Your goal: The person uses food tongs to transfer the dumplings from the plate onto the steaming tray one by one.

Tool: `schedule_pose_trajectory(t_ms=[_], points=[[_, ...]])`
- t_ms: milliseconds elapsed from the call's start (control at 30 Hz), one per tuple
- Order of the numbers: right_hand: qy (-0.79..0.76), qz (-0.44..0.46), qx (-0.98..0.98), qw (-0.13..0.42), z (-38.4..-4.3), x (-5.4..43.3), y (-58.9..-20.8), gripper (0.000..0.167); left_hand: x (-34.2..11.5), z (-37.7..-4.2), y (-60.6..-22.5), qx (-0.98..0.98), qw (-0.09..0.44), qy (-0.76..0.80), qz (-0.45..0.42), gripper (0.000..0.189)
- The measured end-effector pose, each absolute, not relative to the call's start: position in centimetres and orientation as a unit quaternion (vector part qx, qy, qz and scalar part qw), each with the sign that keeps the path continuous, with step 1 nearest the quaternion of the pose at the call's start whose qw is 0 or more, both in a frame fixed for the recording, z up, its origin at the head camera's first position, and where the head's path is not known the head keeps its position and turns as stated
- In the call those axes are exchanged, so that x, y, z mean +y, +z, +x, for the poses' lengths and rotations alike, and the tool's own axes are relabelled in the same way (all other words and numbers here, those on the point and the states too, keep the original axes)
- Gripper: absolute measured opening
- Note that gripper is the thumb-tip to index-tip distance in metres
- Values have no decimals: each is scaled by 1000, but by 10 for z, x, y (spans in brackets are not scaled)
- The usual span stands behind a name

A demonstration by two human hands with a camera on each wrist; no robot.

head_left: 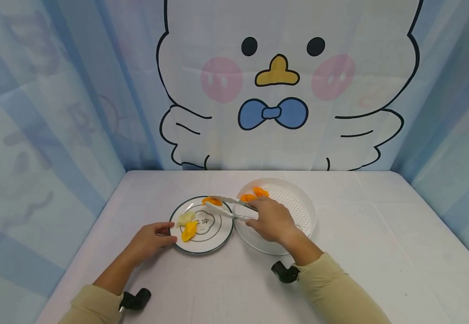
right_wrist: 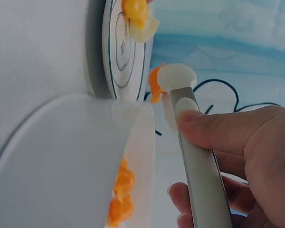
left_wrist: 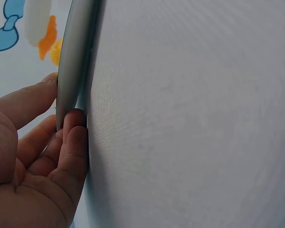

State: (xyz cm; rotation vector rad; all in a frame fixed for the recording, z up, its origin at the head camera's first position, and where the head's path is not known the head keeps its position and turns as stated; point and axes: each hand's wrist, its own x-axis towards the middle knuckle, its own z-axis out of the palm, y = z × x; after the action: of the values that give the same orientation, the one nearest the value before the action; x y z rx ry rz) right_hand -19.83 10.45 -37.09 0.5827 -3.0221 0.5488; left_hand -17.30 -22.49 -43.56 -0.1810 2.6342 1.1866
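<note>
A white plate [head_left: 218,231] with a dark green rim lies on the table, a yellow piece [head_left: 189,231] and a pale piece [head_left: 185,218] on its left half. My left hand [head_left: 155,236] pinches the plate's left edge, thumb above and fingers beneath it, as the left wrist view [left_wrist: 42,156] shows. With my right hand [head_left: 272,218] I grip pale-tipped tongs [right_wrist: 199,166], thumb on the upper arm. An orange piece [head_left: 212,201] is at the tongs' tips, over the plate's far side; the right wrist view shows it partly hidden behind the pale tip.
Right of the plate stands a round white colander [head_left: 305,211] with a perforated bottom. Two orange pieces [head_left: 261,192] lie at its far left side, and my right forearm reaches across its near part. A printed curtain [head_left: 279,144] hangs behind the table.
</note>
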Motion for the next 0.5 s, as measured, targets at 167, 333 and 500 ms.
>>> schedule_pose_trajectory(t_ms=[167,333,500], points=[[178,178,-967,25,-199,120,-367,51,-225,-172,-434,903,123,406,-63,60],[198,162,-966,41,-201,144,-363,51,-225,-172,-433,903,124,407,-61,60],[205,135,-968,49,-204,170,-362,51,-224,-172,-434,902,126,408,-63,60]])
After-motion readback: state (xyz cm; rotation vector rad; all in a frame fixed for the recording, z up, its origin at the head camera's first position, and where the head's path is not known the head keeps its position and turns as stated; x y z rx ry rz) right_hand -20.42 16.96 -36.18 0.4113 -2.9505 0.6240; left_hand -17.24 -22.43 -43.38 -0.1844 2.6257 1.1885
